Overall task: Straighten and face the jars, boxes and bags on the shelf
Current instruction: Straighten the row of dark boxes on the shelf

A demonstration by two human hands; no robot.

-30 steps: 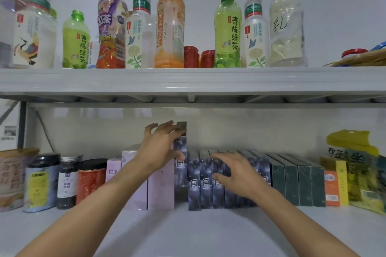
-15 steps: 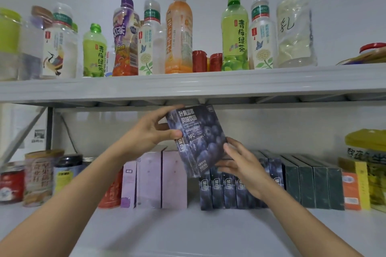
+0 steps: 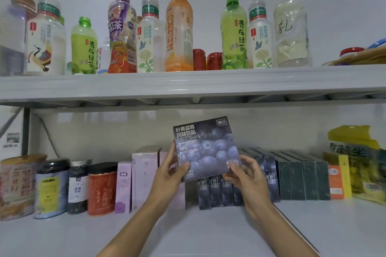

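Note:
A dark blueberry drink box (image 3: 205,148) is held up in front of the lower shelf, its printed front facing me and slightly tilted. My left hand (image 3: 170,175) grips its lower left edge. My right hand (image 3: 246,175) pinches its lower right corner. Behind and below stand several matching blueberry boxes (image 3: 215,193), spine out. Lilac boxes (image 3: 144,175) stand to their left and dark green boxes (image 3: 302,177) to their right.
Jars (image 3: 101,188) and tins (image 3: 50,190) line the lower shelf's left end. An orange box (image 3: 335,181) and a yellow bag (image 3: 359,164) sit at the right. Several drink bottles (image 3: 179,33) stand on the upper shelf (image 3: 188,85). The lower shelf board (image 3: 208,233) stretches toward me.
The blueberry box came out of the row, rose, and turned front-on. It has moved right and lower than half a second ago, and my right hand now holds its corner.

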